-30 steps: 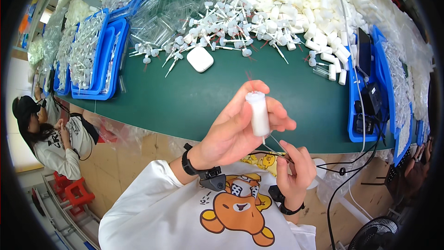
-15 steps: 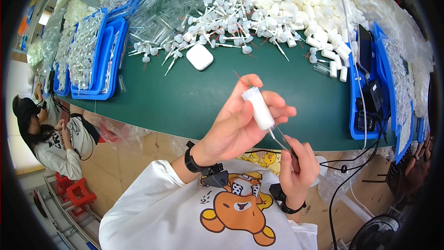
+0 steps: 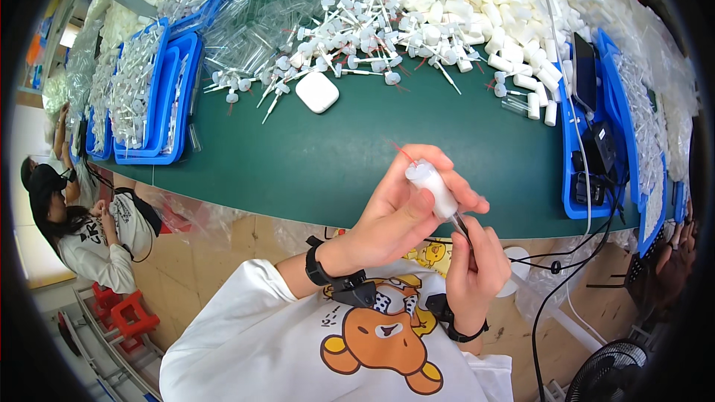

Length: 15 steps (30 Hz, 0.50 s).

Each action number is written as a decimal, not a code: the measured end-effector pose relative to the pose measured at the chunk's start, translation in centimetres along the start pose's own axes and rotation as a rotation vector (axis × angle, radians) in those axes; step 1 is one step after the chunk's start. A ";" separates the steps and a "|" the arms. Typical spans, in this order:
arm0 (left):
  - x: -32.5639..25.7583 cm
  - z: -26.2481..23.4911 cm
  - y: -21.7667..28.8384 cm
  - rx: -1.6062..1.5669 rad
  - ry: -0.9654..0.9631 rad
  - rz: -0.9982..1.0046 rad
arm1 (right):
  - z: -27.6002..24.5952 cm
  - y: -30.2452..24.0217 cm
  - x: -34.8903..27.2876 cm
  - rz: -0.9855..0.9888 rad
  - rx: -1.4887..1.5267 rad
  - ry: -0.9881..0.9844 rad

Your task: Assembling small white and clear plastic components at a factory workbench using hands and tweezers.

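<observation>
Over the near edge of the table, my left hand (image 3: pixel 391 219) is closed round a white cylinder (image 3: pixel 439 195). A greyish, translucent cap (image 3: pixel 420 170) sits on its far end, and a red thread (image 3: pixel 403 153) sticks out there. My right hand (image 3: pixel 480 264) is just below, its fingers pinching a slim dark rod-like piece (image 3: pixel 461 226) that meets the near end of the cylinder. Whether that piece is a tool or part of the assembly I cannot make out, as the fingers cover most of it.
Beyond my hands lie a pile of capped stems with red threads (image 3: pixel 357 37), clear tubes (image 3: pixel 249 26) and loose white cylinders (image 3: pixel 514 7). A white rounded case (image 3: pixel 317 92) lies before them. Blue trays (image 3: pixel 167 152) stand left; another blue tray (image 3: pixel 577 212) holds electronics right. A black cable (image 3: pixel 547 305) hangs nearby.
Both hands have come closer together, and the cylinder has shifted right and toward me. The white stem and the gap seen below the cylinder have mostly closed up.
</observation>
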<state>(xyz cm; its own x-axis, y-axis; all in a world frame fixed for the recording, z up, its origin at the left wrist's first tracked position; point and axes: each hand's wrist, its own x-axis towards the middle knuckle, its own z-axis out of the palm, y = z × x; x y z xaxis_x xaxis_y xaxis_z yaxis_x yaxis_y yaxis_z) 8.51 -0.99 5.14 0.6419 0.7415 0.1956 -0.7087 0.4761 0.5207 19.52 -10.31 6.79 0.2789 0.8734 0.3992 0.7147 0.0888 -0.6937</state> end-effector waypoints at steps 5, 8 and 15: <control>0.0 0.0 0.2 0.017 0.008 0.008 | 0.2 -0.3 0.4 0.069 0.046 -0.003; 0.0 0.9 1.7 0.083 0.044 -0.068 | 0.2 -0.3 0.3 0.137 0.175 -0.006; -0.3 -0.4 5.0 0.320 0.280 0.272 | -1.5 -0.6 -0.8 0.332 0.324 -0.091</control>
<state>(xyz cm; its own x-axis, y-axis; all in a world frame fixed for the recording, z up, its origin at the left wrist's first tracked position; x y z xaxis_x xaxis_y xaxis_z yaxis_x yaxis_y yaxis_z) 4.65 1.35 7.29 0.3123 0.9378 0.1520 -0.6861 0.1120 0.7188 19.84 -11.75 7.80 0.3902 0.9172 0.0802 0.3556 -0.0698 -0.9320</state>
